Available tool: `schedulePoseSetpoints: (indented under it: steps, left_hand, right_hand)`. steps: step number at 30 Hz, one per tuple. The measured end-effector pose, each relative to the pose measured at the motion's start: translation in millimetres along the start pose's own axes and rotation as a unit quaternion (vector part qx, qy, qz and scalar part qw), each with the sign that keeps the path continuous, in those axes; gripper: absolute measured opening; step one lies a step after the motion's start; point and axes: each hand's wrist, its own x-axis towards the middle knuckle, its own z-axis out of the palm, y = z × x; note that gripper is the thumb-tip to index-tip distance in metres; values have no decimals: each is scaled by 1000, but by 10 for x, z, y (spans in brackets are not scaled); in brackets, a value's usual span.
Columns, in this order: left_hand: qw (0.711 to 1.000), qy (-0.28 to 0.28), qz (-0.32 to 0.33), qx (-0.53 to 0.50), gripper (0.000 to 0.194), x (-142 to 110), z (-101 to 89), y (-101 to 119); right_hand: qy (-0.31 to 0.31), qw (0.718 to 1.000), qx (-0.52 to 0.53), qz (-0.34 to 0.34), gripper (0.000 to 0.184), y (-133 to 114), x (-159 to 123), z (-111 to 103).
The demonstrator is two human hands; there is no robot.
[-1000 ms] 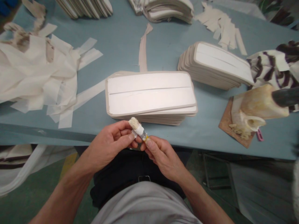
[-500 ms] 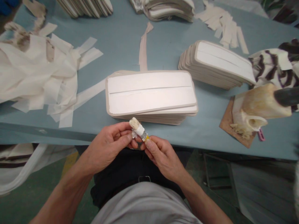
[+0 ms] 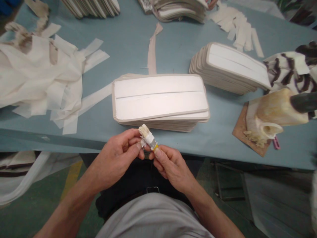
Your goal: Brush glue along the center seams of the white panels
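Note:
A glue brush [image 3: 149, 138] with pale, stiff bristles, a white wrapping and a bit of yellow handle points up and to the left over the table's front edge. My right hand [image 3: 172, 165] is closed around its handle, most of which is hidden by the fingers. On the other side, my left hand [image 3: 121, 155] pinches a small white scrap [image 3: 143, 142] at the side of the wrapping; it seems joined to the brush. Just beyond the bristles lies a stack of white rectangular panels [image 3: 160, 99] with beige rims, the top one slightly askew.
Pale fabric strips [image 3: 42, 76] are heaped at the left. A second panel stack [image 3: 232, 62] stands at the right, behind a glue-stained plastic container [image 3: 272, 107] on a brown board [image 3: 240, 132]. Another person's hand [image 3: 212, 4] shows at the top, near more strips [image 3: 237, 26].
The brush has turned slightly in my fingers, showing more of its bristles. My left hand has shifted a little with the white scrap. Another person's hand has come into view at the top.

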Motion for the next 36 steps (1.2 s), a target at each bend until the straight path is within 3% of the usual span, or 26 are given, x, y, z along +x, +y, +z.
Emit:
schedulePoseSetpoints:
  steps: [9, 20, 28, 36]
  left_hand:
    - [999, -10, -8, -33, 17, -26, 6, 26]
    - [1000, 5, 6, -19, 9, -62, 20, -3]
    - [1000, 2, 6, -23, 12, -55, 5, 29]
    - [1000, 17, -6, -20, 26, -47, 90, 36]
  right_hand:
    - [17, 1000, -2, 0, 66, 0, -30, 59]
    - [-41, 999, 3, 5, 59, -60, -13, -69]
    - [-126, 986, 110, -19, 56, 9, 72, -103]
    - [-158, 961, 220, 47, 46, -21, 41, -101]
